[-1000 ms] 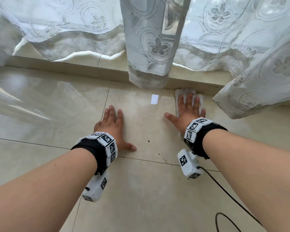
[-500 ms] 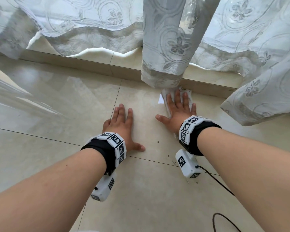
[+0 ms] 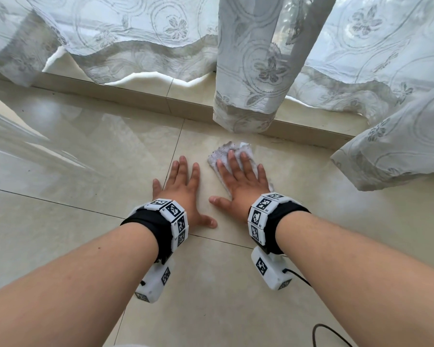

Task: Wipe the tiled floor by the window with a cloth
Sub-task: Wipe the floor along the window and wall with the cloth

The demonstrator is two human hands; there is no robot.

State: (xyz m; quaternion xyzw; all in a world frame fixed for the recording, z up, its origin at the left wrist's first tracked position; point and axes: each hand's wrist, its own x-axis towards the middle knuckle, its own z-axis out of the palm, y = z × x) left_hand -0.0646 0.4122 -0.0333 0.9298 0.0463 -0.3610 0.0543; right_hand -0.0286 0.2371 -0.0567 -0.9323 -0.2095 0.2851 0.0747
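Head view: half a second ago the cloth (image 3: pixel 226 153) was tucked under the hem of the hanging curtain (image 3: pixel 248 71), against the raised step (image 3: pixel 135 97) below the window. It now lies nearer the person, with a strip of bare tile showing between it and the step. The right hand (image 3: pixel 241 185) has come back with it. The left hand (image 3: pixel 183 190) has kept its place flat on the tiled floor (image 3: pixel 85 171), and the two thumbs now point at each other with only a small gap between them.

The right hand lies palm down on the cloth with straight, slightly spread fingers, pressing it to the floor rather than clutching it. The cloth is white, speckled and crumpled. It sticks out past the fingertips toward the step, shows along the index-finger side, and shows again as a sliver beside the little finger. The rest is hidden under the palm. The left hand is also flat and spread, holding nothing, just beside the cloth without touching it.

Both wrists carry marker wristbands (image 3: pixel 172 216), and a black cable (image 3: pixel 332 334) loops at the floor's near right edge.
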